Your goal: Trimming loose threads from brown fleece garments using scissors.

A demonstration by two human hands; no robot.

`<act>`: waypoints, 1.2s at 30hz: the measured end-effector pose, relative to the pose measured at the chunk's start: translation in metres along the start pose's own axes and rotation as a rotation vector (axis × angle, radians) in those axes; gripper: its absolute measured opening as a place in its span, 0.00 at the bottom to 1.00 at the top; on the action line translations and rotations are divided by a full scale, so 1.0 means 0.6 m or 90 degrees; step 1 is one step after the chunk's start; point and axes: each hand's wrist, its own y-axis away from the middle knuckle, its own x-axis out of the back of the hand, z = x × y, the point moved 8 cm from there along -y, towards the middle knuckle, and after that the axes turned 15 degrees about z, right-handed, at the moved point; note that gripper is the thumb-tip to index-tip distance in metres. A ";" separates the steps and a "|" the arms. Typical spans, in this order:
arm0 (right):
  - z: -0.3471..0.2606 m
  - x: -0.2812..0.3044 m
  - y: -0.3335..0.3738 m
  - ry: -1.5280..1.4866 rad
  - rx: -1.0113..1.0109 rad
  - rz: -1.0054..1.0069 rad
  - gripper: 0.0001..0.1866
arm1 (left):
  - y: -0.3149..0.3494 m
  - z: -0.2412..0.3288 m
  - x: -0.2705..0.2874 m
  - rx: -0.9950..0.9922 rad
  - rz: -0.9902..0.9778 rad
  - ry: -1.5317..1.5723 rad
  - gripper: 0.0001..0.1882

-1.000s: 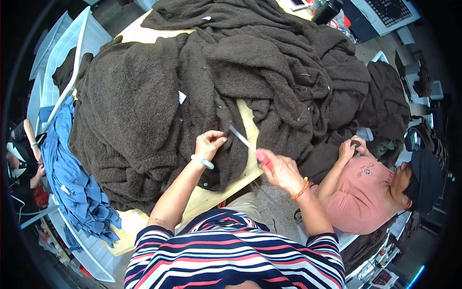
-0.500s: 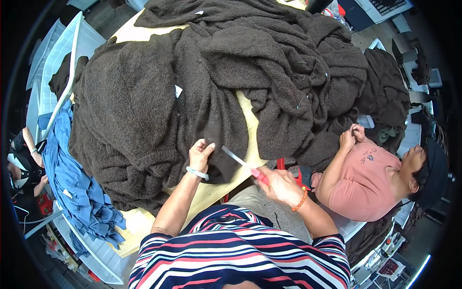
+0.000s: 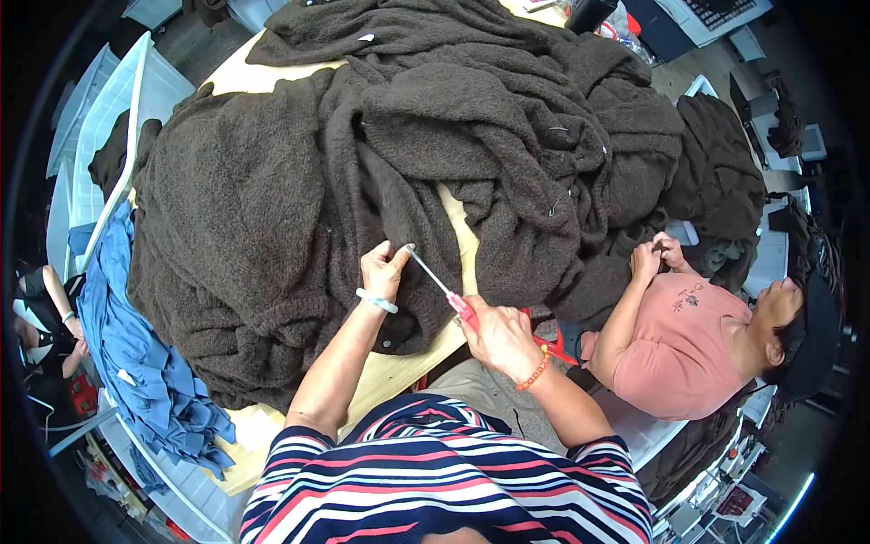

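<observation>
A large heap of dark brown fleecy cloth (image 3: pixel 236 172) covers most of the table before me. My left hand (image 3: pixel 382 274) is closed at the edge of a fold, thumb and forefinger pinched together on the brown cloth. My right hand (image 3: pixel 500 337) grips a pink-handled tool with a long thin metal shaft (image 3: pixel 433 271). It slants up and left, and its tip meets the fingertips of my left hand. What lies exactly between those fingertips is too small to make out.
Blue cloth (image 3: pixel 136 335) hangs over the table's left side, by white plastic bins (image 3: pixel 104 136). A pale yellow tabletop (image 3: pixel 399 370) shows at the near edge. At right sits a person in a pink shirt (image 3: pixel 680 349), hands on brown cloth. Another person (image 3: pixel 54 313) is at far left.
My left hand has moved slightly up, and the cloth fold beyond it has shifted. My right hand has moved left and up, bringing the tool's tip to the left fingertips.
</observation>
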 end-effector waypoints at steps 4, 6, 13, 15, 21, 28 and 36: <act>-0.009 0.006 -0.035 0.016 0.000 0.004 0.12 | 0.018 -0.012 -0.013 0.000 -0.090 -0.072 0.05; -0.004 -0.001 -0.025 0.028 0.024 -0.016 0.11 | 0.008 -0.021 -0.001 0.037 -0.049 0.048 0.05; -0.005 0.005 -0.009 0.006 0.006 -0.023 0.12 | 0.018 -0.003 0.007 0.031 -0.078 0.019 0.05; 0.003 0.005 -0.018 0.008 -0.021 -0.022 0.13 | 0.014 -0.007 0.006 0.011 -0.096 -0.012 0.05; 0.024 0.001 0.000 -0.056 -0.021 -0.005 0.15 | -0.007 0.011 -0.020 0.353 -0.056 0.202 0.10; 0.018 0.017 -0.020 -0.040 0.003 0.051 0.14 | -0.077 0.015 -0.072 0.293 -0.010 0.236 0.13; 0.037 0.009 -0.058 -0.004 -0.021 0.056 0.13 | -0.094 0.029 -0.078 0.014 0.038 0.086 0.07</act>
